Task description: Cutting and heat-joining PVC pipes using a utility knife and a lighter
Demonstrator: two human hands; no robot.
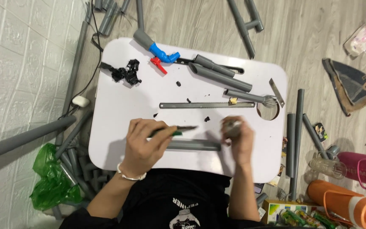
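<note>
Over the white table (119,106), my left hand (142,142) grips one knife (178,129); my right hand (238,138) clasps one small fitting (231,126); four grey pipes (193,145) lie around the saw blade (206,104).

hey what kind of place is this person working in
Probably a room at home used as a makeshift workshop: a low white lap table sits on wood-look flooring, with grey plastic pipes scattered around and a hacksaw blade on top.

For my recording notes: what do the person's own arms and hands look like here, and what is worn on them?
Both forearms are bare, with no gloves and no sleeves reaching them. The left hand has a silvery beaded bracelet around its wrist. The right hand shows no jewellery or watch. A black top with a pale print covers the body below.
</note>
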